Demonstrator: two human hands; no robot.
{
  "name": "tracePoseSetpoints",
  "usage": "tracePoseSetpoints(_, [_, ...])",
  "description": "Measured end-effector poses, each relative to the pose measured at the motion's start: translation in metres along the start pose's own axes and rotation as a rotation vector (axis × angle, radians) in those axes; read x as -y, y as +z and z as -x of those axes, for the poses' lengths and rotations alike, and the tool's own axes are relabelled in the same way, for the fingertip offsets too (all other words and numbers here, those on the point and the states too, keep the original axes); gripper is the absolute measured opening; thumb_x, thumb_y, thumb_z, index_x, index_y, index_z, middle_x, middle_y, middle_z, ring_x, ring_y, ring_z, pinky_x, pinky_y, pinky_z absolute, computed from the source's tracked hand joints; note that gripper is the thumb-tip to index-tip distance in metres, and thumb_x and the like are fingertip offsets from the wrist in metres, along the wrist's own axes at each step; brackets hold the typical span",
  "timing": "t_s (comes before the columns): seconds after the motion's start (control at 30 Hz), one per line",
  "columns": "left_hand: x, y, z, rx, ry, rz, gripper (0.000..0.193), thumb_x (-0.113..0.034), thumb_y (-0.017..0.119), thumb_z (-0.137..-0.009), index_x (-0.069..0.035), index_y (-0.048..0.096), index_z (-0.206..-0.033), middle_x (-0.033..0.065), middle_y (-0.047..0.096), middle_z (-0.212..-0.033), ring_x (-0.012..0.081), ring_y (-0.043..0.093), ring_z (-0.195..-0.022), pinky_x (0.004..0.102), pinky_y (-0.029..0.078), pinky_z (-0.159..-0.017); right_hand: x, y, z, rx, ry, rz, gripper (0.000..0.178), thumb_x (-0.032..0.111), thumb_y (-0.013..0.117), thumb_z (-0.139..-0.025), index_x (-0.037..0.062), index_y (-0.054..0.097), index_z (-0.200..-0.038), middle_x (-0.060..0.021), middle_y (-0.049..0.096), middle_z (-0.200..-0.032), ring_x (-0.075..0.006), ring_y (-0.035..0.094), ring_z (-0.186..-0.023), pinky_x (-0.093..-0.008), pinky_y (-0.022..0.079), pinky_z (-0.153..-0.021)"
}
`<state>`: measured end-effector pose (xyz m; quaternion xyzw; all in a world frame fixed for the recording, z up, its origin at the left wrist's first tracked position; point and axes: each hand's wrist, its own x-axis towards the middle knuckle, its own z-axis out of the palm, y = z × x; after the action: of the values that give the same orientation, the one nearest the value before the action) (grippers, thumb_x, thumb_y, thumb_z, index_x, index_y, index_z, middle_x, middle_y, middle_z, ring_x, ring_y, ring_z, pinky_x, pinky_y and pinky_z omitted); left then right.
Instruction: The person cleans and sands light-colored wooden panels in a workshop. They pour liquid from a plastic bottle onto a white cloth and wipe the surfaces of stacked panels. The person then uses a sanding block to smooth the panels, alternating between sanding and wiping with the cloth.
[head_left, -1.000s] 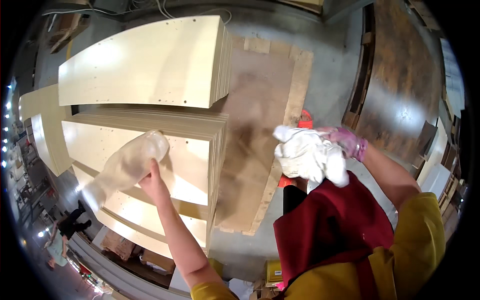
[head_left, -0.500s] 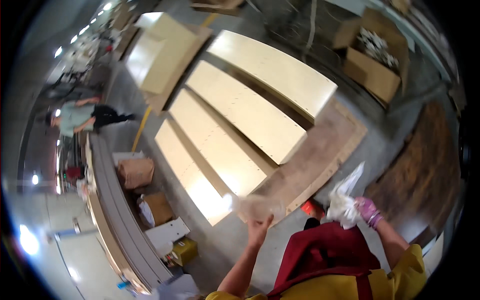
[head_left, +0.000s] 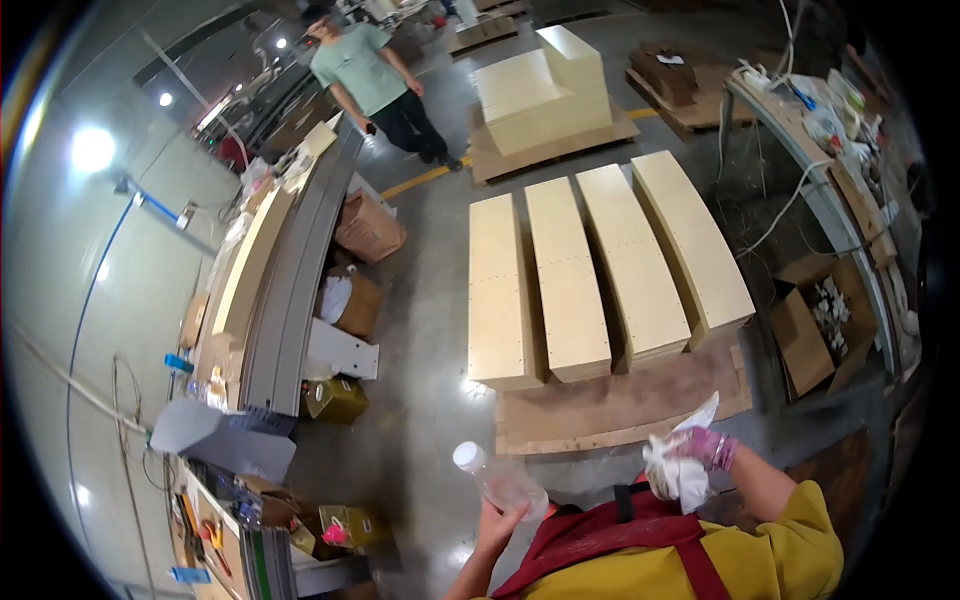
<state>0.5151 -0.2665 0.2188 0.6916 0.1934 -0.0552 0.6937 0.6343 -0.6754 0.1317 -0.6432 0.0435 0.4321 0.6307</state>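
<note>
A clear plastic bottle [head_left: 512, 489] with a white cap is wrapped by the fingers of my left hand [head_left: 500, 524], bare and low in the middle of the view. It leans up and to the left. On my right hand [head_left: 708, 447] is a pink-purple glove, and its fingers close on a crumpled white cloth [head_left: 680, 478] that hangs down against my dark red apron [head_left: 600, 545]. One corner of the cloth sticks up past the fingers. Ahead of both hands, several long pale wooden panels [head_left: 567, 280] lie side by side in stacks on a brown board [head_left: 600, 415].
On the left runs a long grey workbench [head_left: 290, 290], with boxes and bags beneath. A person [head_left: 372, 85] in a light green shirt stands beyond it. Farther off, pale blocks [head_left: 545, 100] rest on a pallet. At right are a cluttered table [head_left: 800, 150] and an open carton [head_left: 815, 330].
My view has swung round, so the panels now point straight away from me and the bench shows more fully. Both hands keep their bottle and cloth. The person appears nearer and upright.
</note>
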Motion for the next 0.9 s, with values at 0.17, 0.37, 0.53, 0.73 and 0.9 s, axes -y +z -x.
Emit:
tracePoseSetpoints(0.17, [-0.016,-0.084,0.041,-0.090,0.074,0.082,0.071,-0.015,0.076,-0.073,-0.002,0.036,-0.130,0.0113,0.052,-0.120,0.0223,0.052,-0.112,0.0371,0.042,-0.097,0.026,0.035,-0.048,-0.405,-0.086,0.979,0.026,0.023,0.070,-0.081,0.0058,0.066,-0.100,-0.0092,0.068,-0.093,-0.0220,0.066,-0.083,-0.0361,0.052,-0.073])
tracePoseSetpoints(0.37, [-0.018,-0.183,0.064,-0.194,0.069,0.030,0.077,-0.019,0.081,-0.065,-0.002,0.039,-0.126,0.0114,0.056,-0.113,0.0227,0.057,-0.105,0.0374,0.046,-0.092,0.098,0.161,-0.078,-0.261,-0.342,0.448,0.044,0.036,0.071,-0.078,0.0026,0.066,-0.105,-0.0122,0.067,-0.100,-0.0232,0.063,-0.094,-0.0337,0.049,-0.082])
tracePoseSetpoints(0.53, [-0.052,-0.204,0.052,-0.289,0.050,-0.280,0.079,-0.021,0.081,-0.065,-0.003,0.038,-0.129,0.0146,0.057,-0.118,0.0217,0.057,-0.107,0.0354,0.046,-0.092,0.125,0.215,-0.072,0.213,-0.122,-0.518,0.043,0.025,0.055,-0.091,-0.0023,0.049,-0.124,-0.0145,0.060,-0.119,-0.0260,0.061,-0.105,-0.0398,0.050,-0.093])
tracePoseSetpoints(0.73, [-0.066,-0.184,0.013,-0.247,0.158,-0.126,0.077,-0.014,0.080,-0.064,-0.002,0.039,-0.128,0.0128,0.058,-0.116,0.0206,0.056,-0.107,0.0350,0.046,-0.093,0.186,0.228,-0.066,0.299,-0.258,-0.755,0.043,0.033,0.040,-0.099,0.0028,0.050,-0.127,-0.0166,0.058,-0.124,-0.0288,0.060,-0.109,-0.0465,0.048,-0.096])
tracePoseSetpoints(0.9, [-0.098,-0.149,-0.014,-0.073,0.180,0.031,0.074,-0.009,0.077,-0.067,-0.003,0.038,-0.130,0.0110,0.055,-0.120,0.0206,0.054,-0.110,0.0355,0.044,-0.095,0.233,0.219,-0.077,0.287,-0.314,-0.812,0.035,0.020,0.048,-0.097,0.0032,0.047,-0.127,-0.0159,0.059,-0.121,-0.0281,0.061,-0.108,-0.0456,0.050,-0.094])
